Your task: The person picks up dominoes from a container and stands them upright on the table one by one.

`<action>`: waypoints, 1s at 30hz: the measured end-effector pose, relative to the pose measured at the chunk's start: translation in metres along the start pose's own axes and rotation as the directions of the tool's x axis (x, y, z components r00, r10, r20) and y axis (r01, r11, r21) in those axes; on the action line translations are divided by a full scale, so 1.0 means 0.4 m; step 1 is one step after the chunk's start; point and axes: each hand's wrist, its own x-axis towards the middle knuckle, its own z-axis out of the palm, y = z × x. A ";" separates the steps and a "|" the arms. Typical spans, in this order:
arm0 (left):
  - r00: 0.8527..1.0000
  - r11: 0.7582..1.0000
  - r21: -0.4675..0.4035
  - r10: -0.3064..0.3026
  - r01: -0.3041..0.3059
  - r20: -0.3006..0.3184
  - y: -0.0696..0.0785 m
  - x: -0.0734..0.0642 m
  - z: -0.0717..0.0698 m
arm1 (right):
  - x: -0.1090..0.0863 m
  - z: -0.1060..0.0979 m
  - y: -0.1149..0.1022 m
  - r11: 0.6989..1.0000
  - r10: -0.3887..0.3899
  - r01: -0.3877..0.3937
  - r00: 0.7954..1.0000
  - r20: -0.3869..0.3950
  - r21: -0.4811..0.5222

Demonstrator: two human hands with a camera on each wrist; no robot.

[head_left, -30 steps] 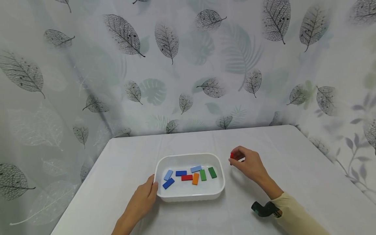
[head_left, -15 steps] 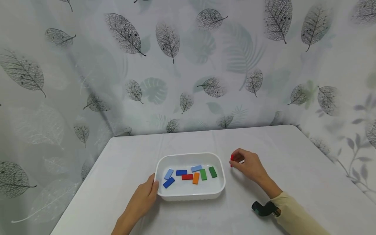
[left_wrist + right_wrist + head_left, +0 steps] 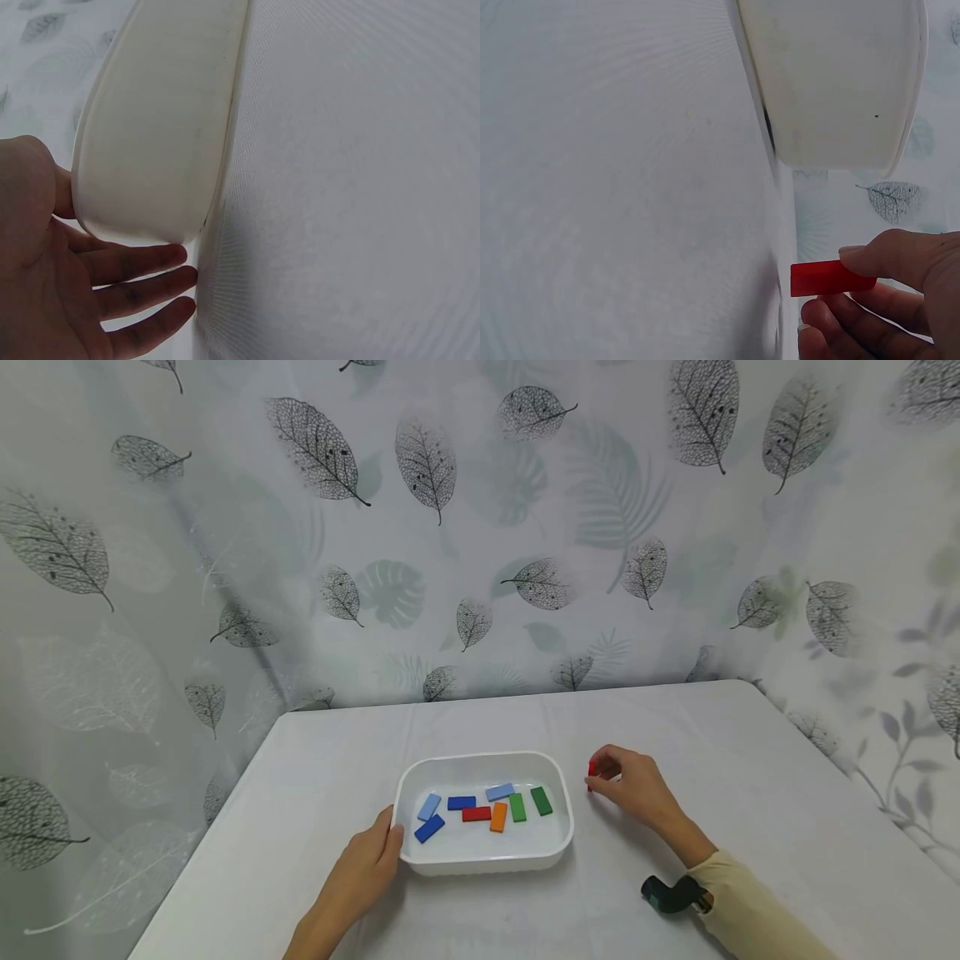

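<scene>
My right hand point(image 3: 640, 786) pinches a red block point(image 3: 825, 277) between thumb and fingers, just right of the white tray point(image 3: 487, 866). The block is held on end, its lower end close to the table; whether it touches is hard to tell. My left hand point(image 3: 363, 868) holds the tray's left end, thumb at the rim and the other fingers point(image 3: 142, 296) along the outside. Several small flat blocks lie in the tray, among them a red block point(image 3: 476, 814), an orange block point(image 3: 498, 817), a dark green block point(image 3: 541, 801) and a blue block point(image 3: 430, 828).
A white cloth covers the table point(image 3: 480, 918). Behind and beside it hangs a leaf-patterned curtain point(image 3: 480, 527). A dark green device point(image 3: 671, 893) sits at my right wrist, by the sleeve.
My right hand has come down slightly toward the table with the red block. The left hand and the tray have stayed in place.
</scene>
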 end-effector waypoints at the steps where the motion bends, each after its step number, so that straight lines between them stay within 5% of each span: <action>1: 1.000 1.000 0.000 -0.001 0.001 -0.001 0.000 -0.001 0.000 | -0.001 0.001 0.000 1.000 0.002 -0.002 1.000 0.003 0.003; 30: 1.000 1.000 -0.001 0.020 -0.020 0.000 -0.006 0.001 0.005 | 0.003 0.005 0.015 1.000 -0.004 0.004 0.999 0.047 0.002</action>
